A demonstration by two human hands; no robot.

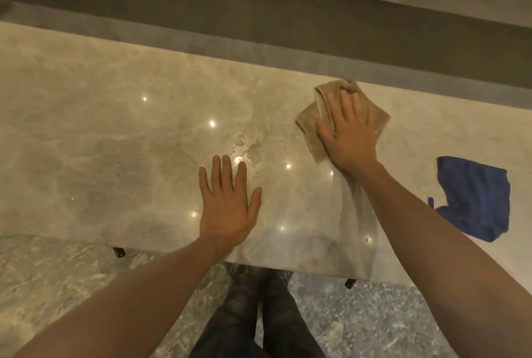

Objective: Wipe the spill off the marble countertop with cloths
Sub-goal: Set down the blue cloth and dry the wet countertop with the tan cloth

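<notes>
My right hand [349,134] presses flat, fingers spread, on the tan cloth [311,120] at the marble countertop's [100,127] far edge; my left hand [227,202] rests open-palmed just below the wet spill [244,146], gripping nothing.

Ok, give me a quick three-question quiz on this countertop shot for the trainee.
1. True or false: the right hand lies flat on the tan cloth.
2. Where does the wet patch lie? A) under the tan cloth B) just beyond the left hand's fingertips C) under the blue cloth
3. Fill in: the cloth that no hand touches is ____.

Key
1. True: palm and fingers press the cloth on the countertop.
2. B: it glistens on bare marble between the left hand and the tan cloth.
3. Blue: it lies alone to the right of the right forearm.
</notes>
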